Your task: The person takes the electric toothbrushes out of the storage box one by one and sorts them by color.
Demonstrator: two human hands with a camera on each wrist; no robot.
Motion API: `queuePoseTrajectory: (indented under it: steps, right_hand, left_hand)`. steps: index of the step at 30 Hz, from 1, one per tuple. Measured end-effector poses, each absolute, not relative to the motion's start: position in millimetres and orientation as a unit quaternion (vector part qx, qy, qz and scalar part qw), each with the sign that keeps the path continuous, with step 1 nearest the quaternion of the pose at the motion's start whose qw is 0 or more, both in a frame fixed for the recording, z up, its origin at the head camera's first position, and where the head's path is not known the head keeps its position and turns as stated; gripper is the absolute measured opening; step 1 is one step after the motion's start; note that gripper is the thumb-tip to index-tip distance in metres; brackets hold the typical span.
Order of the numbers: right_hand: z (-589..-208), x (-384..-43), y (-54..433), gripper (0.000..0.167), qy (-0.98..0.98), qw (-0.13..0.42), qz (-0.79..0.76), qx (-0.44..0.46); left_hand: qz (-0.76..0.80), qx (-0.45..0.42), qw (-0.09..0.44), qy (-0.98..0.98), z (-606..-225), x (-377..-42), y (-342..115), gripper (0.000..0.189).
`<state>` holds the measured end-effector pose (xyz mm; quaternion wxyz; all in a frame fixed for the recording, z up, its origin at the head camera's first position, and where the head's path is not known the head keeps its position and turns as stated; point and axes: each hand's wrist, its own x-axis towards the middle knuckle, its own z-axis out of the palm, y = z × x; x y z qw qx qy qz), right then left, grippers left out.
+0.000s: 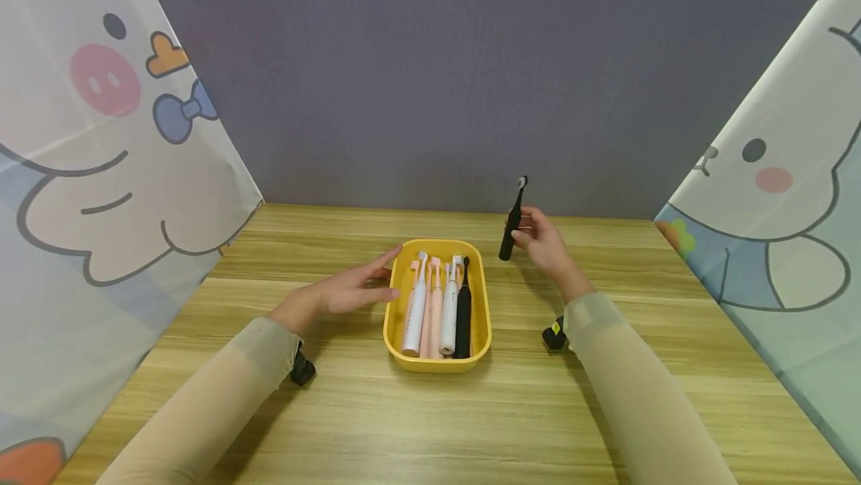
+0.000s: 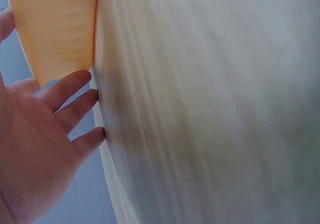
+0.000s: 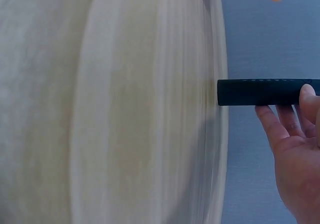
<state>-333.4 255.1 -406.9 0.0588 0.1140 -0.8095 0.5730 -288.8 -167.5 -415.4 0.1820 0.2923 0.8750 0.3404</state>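
Note:
My right hand [image 1: 543,246] pinches a black electric toothbrush [image 1: 513,229] between thumb and fingers, to the right of a yellow bin [image 1: 437,367]. The toothbrush stands nearly upright, brush head up, its flat base right at the tabletop in the right wrist view. At the bin's left side is my left hand [image 1: 346,292], fingers extended along the outer wall [image 2: 55,29] and thumb over the rim. Inside the bin lie white toothbrushes [image 1: 416,314], several pink ones [image 1: 436,313] and another black toothbrush [image 1: 463,320], all with heads toward the far end.
The bin sits on a wood-grain table [image 1: 430,425]. A grey panel [image 1: 430,81] rises behind the table's back edge. Cartoon-printed cloths hang at the left [image 1: 128,171] and right [image 1: 794,201]. A small black device [image 1: 303,370] is strapped at the left wrist, another [image 1: 554,335] at the right.

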Motion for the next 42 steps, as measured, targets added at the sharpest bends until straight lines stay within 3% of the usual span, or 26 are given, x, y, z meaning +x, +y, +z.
queuePoseTrajectory:
  steps: [42]
  right_hand:
    - [-412.5,-340.3,254.3,0.049,-0.8,0.05,0.584,0.129]
  left_hand:
    - [0.33,0.284,0.18,0.882,-414.0,-288.7,-168.0,0.093]
